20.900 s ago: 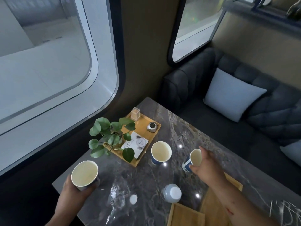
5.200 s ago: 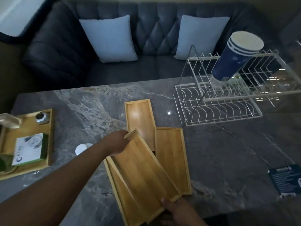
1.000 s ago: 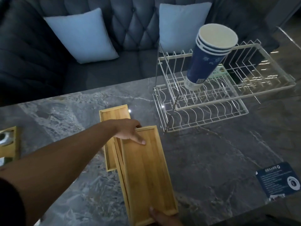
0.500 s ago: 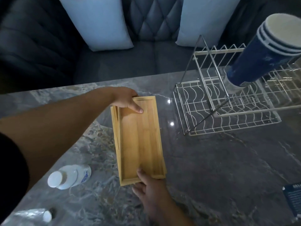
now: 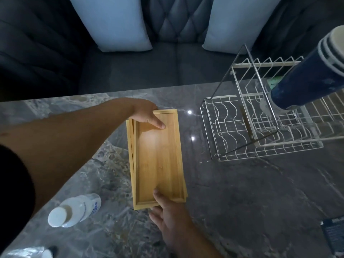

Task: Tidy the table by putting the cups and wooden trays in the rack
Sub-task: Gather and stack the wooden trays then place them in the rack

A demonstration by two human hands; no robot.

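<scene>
Head view: looking down on a grey marbled surface (image 5: 242,192), sofa along the far side.
Wooden trays: one stack (image 5: 157,159) mid-surface, long side running near to far; edges of at least two trays show, and offset rims at the left and near right hint at a third, exact count hard to tell.
Left hand (image 5: 147,115): on the far end of the stack, thumb laid inside the top tray, fingers clamped over the far rim.
Right hand (image 5: 168,216): at the near end, thumb pressed inside the top tray, fingers tucked under the near edge, gripping it.
Rack (image 5: 260,127): one white wire rack, far right, well apart from the trays.
Cups: one nested stack (image 5: 305,79) of blue paper cups tilted in the rack; three rims count at the top right edge.
Bottle: one white bottle (image 5: 74,210) lying near left, beside the stack.
Pillows: two pale blue, left pillow (image 5: 115,23) and right pillow (image 5: 236,25), on the sofa.
Card: one dark printed card (image 5: 333,237) at the near right edge.
</scene>
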